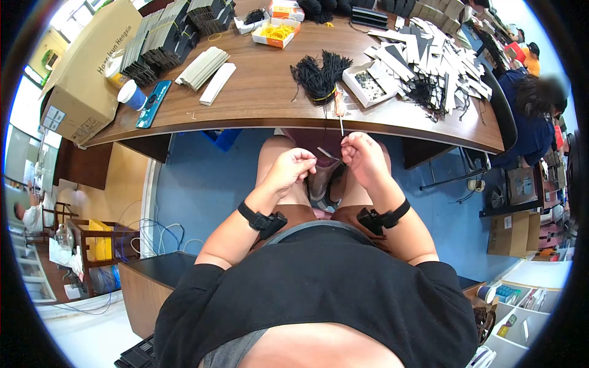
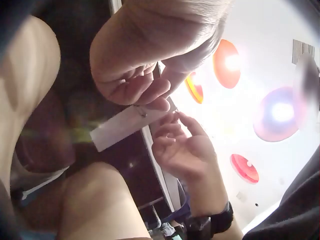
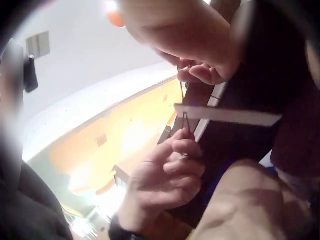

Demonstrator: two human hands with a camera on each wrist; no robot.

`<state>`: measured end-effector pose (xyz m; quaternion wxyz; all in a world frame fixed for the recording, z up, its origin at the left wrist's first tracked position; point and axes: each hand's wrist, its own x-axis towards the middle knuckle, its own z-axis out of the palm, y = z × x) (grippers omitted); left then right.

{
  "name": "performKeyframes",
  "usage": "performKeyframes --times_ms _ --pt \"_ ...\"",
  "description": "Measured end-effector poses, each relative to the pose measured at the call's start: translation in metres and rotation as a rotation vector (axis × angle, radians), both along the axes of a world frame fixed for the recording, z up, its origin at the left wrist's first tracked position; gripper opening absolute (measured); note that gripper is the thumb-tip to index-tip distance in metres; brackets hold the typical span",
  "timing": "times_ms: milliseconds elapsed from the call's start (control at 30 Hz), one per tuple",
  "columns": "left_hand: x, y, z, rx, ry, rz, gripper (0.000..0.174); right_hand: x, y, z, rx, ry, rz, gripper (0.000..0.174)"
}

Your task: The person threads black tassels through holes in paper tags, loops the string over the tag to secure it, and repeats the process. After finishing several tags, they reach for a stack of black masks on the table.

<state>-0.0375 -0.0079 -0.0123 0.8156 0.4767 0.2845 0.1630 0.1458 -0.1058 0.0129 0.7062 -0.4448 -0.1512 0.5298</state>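
Since the pale tag (image 3: 240,117), at two o'clock from the left hand (image 1: 292,170), looks light, stiff and easily creased, its edges suit a gentle hold, while that hand and the right hand (image 1: 365,157) both pinch its thin dark cord (image 3: 188,123).

A black shirt (image 1: 331,282) is showing short sleeves (image 1: 190,285), with a grey layer (image 1: 236,351) edging its neckline at left. A black strap (image 1: 248,216) is encircling each wrist (image 1: 261,199), bearing a blocky black module (image 1: 273,225).
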Motion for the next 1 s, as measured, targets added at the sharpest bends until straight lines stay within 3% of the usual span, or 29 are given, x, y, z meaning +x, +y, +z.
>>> performKeyframes --times_ms 67,167,300,367,433,467,500,567,600,700,900,967,1000 --pt "-0.005 0.002 0.006 0.0 -0.004 0.021 0.011 0.005 0.002 0.005 0.012 0.501 0.101 0.012" --pt "-0.006 0.004 0.011 0.17 0.068 -0.008 0.01 0.006 0.002 0.0 0.103 0.825 0.244 0.011" --pt "-0.009 0.007 0.004 0.616 0.06 -0.009 0.01 -0.005 -0.007 0.005 0.254 1.007 0.338 0.014" --pt "-0.011 0.006 0.011 0.715 0.1 -0.007 0.01 -0.011 -0.017 0.013 0.277 0.761 0.414 0.029" --pt "-0.014 0.002 0.019 0.367 0.094 -0.075 0.009 -0.017 -0.025 0.021 0.23 0.093 0.456 0.033" --pt "-0.014 0.001 0.02 0.193 0.091 -0.109 0.009 -0.023 -0.029 0.028 0.027 -0.264 0.449 0.036" --pt "-0.012 -0.001 0.019 0.106 0.052 -0.103 0.009 -0.032 -0.031 0.033 -0.02 -0.684 0.439 0.037" --pt "-0.005 -0.008 0.013 -0.071 -0.021 -0.095 0.01 -0.044 -0.03 0.027 0.185 -1.59 0.233 0.037" --pt "-0.001 -0.011 0.007 -0.131 -0.059 -0.079 0.012 -0.051 -0.03 0.033 0.022 -1.623 0.253 0.036" --pt "-0.001 -0.011 0.003 -0.354 -0.137 -0.116 0.014 -0.054 -0.025 0.018 0.143 -1.741 -0.039 0.031" --pt "-0.003 -0.012 0.015 -0.452 -0.235 -0.17 0.018 -0.06 -0.026 0.025 0.087 -1.77 -0.067 0.02" --pt "-0.004 -0.01 0.036 -0.505 -0.198 -0.231 0.023 -0.052 -0.024 0.014 0.093 -1.471 -0.099 0.015" --pt "-0.012 -0.001 0.026 -0.234 -0.182 -0.191 0.025 -0.047 -0.023 0.01 0.094 -1.321 -0.113 0.013"
